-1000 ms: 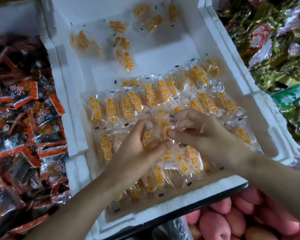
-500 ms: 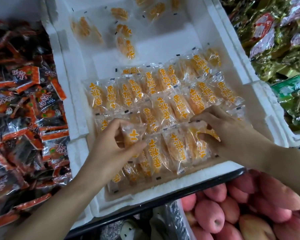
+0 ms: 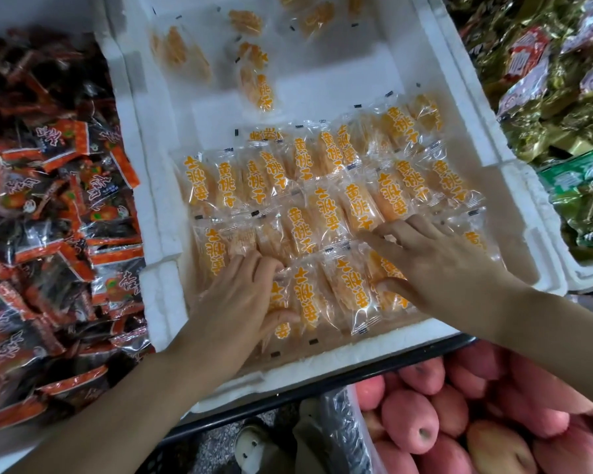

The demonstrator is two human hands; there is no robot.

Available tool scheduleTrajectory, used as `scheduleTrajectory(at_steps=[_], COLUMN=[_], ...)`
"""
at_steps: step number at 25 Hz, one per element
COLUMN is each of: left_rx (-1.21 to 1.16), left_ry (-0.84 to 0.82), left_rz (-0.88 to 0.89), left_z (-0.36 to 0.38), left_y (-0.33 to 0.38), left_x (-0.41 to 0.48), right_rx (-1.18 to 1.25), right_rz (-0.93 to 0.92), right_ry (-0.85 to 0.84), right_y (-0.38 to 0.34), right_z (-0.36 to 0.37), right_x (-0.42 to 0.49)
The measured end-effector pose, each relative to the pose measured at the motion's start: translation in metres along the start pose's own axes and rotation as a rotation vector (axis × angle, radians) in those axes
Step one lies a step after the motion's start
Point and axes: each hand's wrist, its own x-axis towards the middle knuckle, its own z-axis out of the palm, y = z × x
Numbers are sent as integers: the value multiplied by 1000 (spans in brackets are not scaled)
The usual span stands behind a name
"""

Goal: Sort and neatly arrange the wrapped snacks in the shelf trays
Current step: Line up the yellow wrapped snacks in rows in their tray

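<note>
Lying flat under left hand and right hand: wrapped snacks.

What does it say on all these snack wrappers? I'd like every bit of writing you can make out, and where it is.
"黄桃干": orange print down each clear packet in the white foam tray; some lie upside down.
Red-and-black packets, left: white characters, too blurred to read.
Red packet and green packet, right: print too blurred to read.
</note>
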Motion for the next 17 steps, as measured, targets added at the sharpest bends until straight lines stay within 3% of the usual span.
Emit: scheduleTrajectory(at_steps=[5, 10, 13, 17], left_rx=[259, 113, 112, 0], left_ry=[31, 205, 305, 293], left_rz=[7, 30, -44, -265], left_z=[6, -17, -30, -35], left_y=[-7, -19, -39, -76], left_x=[-7, 21, 72, 147], right_rx=[16, 142, 186, 339], right_rz=[9, 14, 73, 220], right_ry=[-32, 153, 263, 167], right_y=[1, 18, 38, 62], right_z=[0, -20, -21, -1], right_x=[-4, 40, 102, 192])
